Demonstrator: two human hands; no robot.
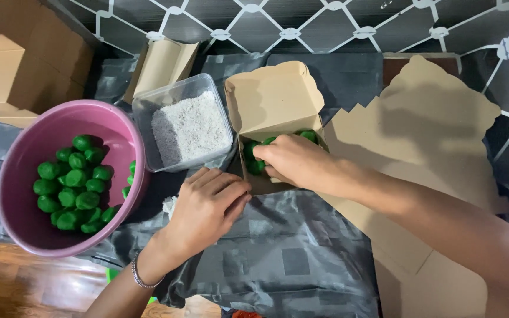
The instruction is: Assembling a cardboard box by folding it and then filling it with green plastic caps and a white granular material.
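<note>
We see the right hand (287,160) reaching into the open kraft paper box (272,103), its fingers curled narrow around one of the green balls (255,166) packed there, while the left hand (207,206) rests just beside the box's near edge on the grey cloth (284,253), fingers loosely bent and holding nothing that we can make out. In our judgement the soft balls could be dented if the right hand presses too hard among them, and the light box, unbraced from the front, could slide or tip on the slippery cloth. The clear tub of white flakes (189,126) stands touching the box's left side, so a nudge could spill it; the pink basin (122,126) with more green balls sits near the wooden edge at the left. The right hand covers most of the box's contents, so we cannot count the balls inside. A small white scrap under the left hand is hard to identify, and flat cardboard sheets (431,129) run out of view at the right.
</note>
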